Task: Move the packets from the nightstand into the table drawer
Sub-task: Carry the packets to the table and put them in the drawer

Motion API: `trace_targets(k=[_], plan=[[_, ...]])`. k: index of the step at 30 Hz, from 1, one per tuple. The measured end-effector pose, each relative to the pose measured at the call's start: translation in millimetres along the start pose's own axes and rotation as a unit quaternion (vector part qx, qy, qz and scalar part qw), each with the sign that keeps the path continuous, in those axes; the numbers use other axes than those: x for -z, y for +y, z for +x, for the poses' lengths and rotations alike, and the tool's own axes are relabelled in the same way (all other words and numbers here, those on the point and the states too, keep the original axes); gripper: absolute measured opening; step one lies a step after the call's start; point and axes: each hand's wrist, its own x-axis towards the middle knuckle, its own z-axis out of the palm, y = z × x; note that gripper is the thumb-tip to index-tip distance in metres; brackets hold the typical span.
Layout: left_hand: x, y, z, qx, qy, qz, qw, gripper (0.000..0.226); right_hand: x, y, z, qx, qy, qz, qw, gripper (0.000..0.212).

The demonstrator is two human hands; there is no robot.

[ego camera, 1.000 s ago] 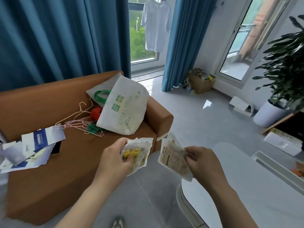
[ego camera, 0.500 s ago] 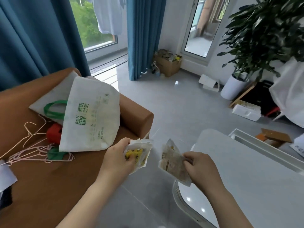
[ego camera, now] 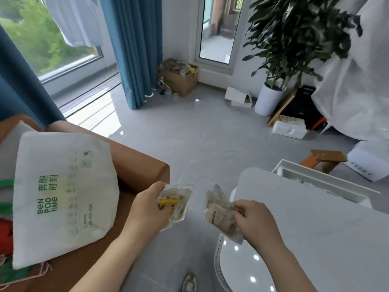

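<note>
My left hand (ego camera: 147,209) grips a clear packet with yellow contents (ego camera: 176,204), held in the air over the floor beside the sofa arm. My right hand (ego camera: 254,222) pinches a beige packet (ego camera: 220,216) by its right edge, just left of the white table (ego camera: 315,239). The two packets are a short gap apart. At the table's far side a white drawer (ego camera: 320,182) stands pulled open, with pale contents partly visible inside. No nightstand is in view.
A brown sofa (ego camera: 143,165) at the left carries a white tote bag (ego camera: 63,197). On the grey floor lie a cardboard box (ego camera: 181,81), a potted plant (ego camera: 271,98), white boxes (ego camera: 290,129) and a small wooden stool (ego camera: 326,160). My shoe (ego camera: 189,281) shows below.
The view has swung right: the sofa slid left and the table, open drawer and plant came further into view. Both hands keep their packets at about the same spacing.
</note>
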Motion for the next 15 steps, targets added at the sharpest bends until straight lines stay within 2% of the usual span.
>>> trace_targets(k=[6, 10, 15], plan=[[-23.9, 22.8, 75.5, -0.014, -0.023, 0.006, 1.0, 0.033, 18.8, 20.2, 63.6, -0.027, 0.009, -0.001, 1.0, 0.018], [-38.6, 28.8, 128.0, -0.024, -0.063, 0.023, 0.997, 0.029, 28.1, 26.6, 101.6, -0.048, 0.019, 0.005, 0.999, 0.016], [-56.1, 36.7, 207.7, -0.05, -0.098, 0.046, 0.993, 0.023, 30.0, 31.5, 163.4, -0.081, 0.036, 0.004, 0.996, 0.023]])
